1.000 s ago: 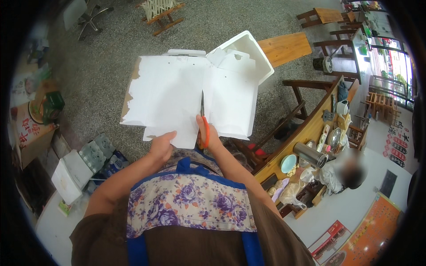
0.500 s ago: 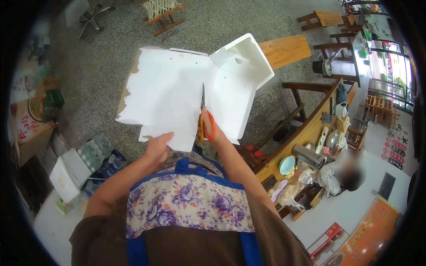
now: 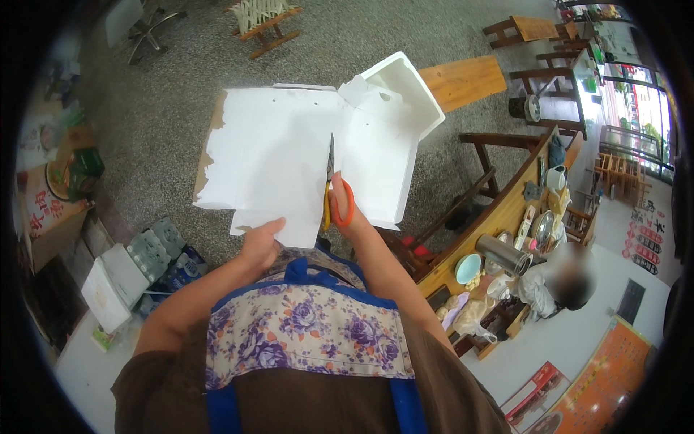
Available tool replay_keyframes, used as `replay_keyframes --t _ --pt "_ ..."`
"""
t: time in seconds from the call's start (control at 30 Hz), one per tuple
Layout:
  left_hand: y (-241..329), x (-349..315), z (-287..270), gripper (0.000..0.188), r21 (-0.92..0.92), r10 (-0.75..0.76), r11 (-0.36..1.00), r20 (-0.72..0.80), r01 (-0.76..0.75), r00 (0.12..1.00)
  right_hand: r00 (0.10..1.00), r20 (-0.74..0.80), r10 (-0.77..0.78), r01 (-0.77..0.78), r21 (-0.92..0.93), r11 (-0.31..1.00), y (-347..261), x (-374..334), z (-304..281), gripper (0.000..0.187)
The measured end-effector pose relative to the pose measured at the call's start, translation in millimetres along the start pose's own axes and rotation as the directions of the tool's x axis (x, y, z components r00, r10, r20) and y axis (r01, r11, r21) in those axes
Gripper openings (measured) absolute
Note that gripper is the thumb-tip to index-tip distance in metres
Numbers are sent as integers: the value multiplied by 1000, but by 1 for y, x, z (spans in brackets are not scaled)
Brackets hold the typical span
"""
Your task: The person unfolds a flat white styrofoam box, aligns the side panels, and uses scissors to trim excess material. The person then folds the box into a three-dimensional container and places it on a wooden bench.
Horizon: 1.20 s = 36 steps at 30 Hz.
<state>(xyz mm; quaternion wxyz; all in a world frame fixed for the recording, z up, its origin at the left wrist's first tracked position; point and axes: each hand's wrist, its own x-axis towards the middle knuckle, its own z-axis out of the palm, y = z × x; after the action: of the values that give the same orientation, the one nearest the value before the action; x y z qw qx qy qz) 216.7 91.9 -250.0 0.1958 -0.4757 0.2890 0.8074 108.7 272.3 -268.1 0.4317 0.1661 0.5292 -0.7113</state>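
A large sheet of white cardboard (image 3: 271,145), brown and torn along its left edge, hangs in front of my apron. Its near left corner is pinched in my left hand (image 3: 260,244), thumb on top. My right hand (image 3: 347,210) is closed around scissors (image 3: 331,166) with orange and yellow handles. Their dark blades point away from me, at a slit running up the cardboard. To the right of the slit, the sheet lies over or beside a white foam box (image 3: 406,81); where they meet is hard to make out.
A wooden bench (image 3: 466,81) stands beyond the box. At the right, a wooden table (image 3: 473,249) holds a steel cylinder (image 3: 504,255), a pale green bowl (image 3: 468,268) and other dishes, with a person (image 3: 538,289) beside it. Wrapped bottles (image 3: 163,246) and a white box (image 3: 116,286) are at the left.
The cardboard's left part has dropped a little toward me and shifted slightly right. More of the scissor blades shows above the sheet. Both hands keep their hold.
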Motion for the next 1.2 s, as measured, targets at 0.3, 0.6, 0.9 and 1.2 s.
replay_keyframes --t 0.3,0.6,0.9,1.2 --pt "7 -4 3 30 -14 -1 1000 -27 1 1000 987 -160 2 -41 -241 970 2 0 13 81" --pt "9 -4 -1 35 -69 25 997 57 -21 998 995 -95 17 -43 -274 961 -10 -7 18 85" --pt "10 -4 -2 36 -55 19 998 68 -15 998 934 -357 -4 -182 -486 855 2 1 12 76" --pt "7 -3 -2 36 -61 31 998 86 -26 996 943 -320 -95 -93 -526 846 0 -1 12 77"
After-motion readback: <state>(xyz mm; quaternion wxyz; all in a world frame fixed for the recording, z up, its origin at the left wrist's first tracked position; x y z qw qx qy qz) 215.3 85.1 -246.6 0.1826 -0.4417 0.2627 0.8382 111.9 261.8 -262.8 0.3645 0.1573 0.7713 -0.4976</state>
